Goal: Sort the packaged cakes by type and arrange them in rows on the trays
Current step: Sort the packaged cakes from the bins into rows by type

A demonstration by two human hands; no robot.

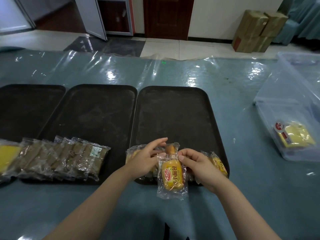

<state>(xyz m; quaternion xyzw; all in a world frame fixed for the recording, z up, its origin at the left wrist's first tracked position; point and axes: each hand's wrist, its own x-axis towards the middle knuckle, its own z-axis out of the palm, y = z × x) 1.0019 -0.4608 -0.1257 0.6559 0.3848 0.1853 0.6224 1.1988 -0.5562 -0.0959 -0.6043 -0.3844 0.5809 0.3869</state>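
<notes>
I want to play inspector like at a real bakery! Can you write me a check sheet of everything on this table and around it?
Surface: blue table under a shiny clear plastic sheet.
Job's things: three dark trays side by side; middle tray has a row of brown packaged cakes at its near edge; right tray has yellow bread packets at its near edge; a yellow cake sits far left.
Clutter: clear plastic bin on the right, with yellow packets left inside.
Hands: left hand and right hand both pinch the top of one yellow bread packet.
Cables: nothing seen.
Surroundings: cardboard boxes, dark door, tiled floor.
</notes>
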